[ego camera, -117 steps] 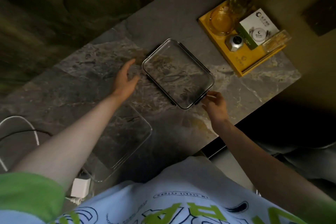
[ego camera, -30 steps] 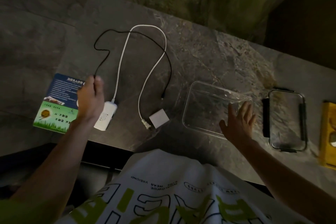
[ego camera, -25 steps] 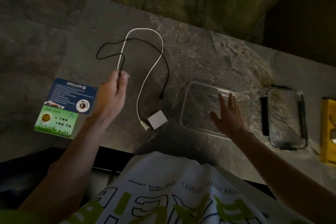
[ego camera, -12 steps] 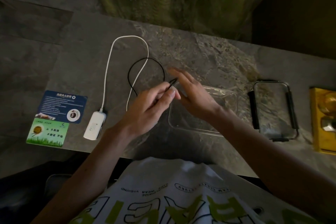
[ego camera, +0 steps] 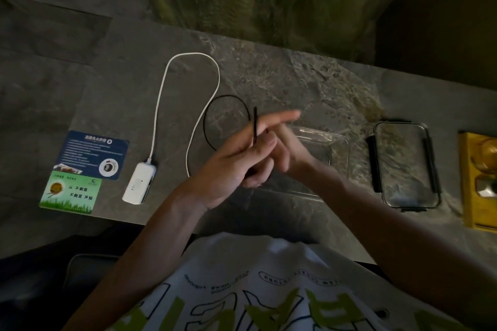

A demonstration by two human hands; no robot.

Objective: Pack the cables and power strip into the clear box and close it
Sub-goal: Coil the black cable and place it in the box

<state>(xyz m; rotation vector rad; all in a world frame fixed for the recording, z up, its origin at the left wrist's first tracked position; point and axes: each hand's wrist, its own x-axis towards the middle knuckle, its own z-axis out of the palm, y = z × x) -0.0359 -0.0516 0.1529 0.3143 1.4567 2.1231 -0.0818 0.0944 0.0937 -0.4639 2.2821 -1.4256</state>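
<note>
The black cable (ego camera: 215, 105) is thin and glossy; one round loop of it stands above the table, and a short stiff end projects upward between the fingers of the left hand (ego camera: 231, 169), which pinch it; the right hand (ego camera: 282, 150) lies behind the left, fingers partly extended and blurred, and whether it grips the cable cannot be determined. The white cable (ego camera: 188, 55) is thicker and matte; it lies in a tall arch and ends at the white oblong power strip (ego camera: 138, 183), smooth plastic with rounded corners. The clear box (ego camera: 338, 148), rectangular and transparent, sits open just behind the hands; its lid (ego camera: 403, 164), clear with dark clips, lies apart to the right. The table (ego camera: 309, 83) is grey, veined stone; two printed cards (ego camera: 80, 169) lie at the left; the room is dim.
</note>
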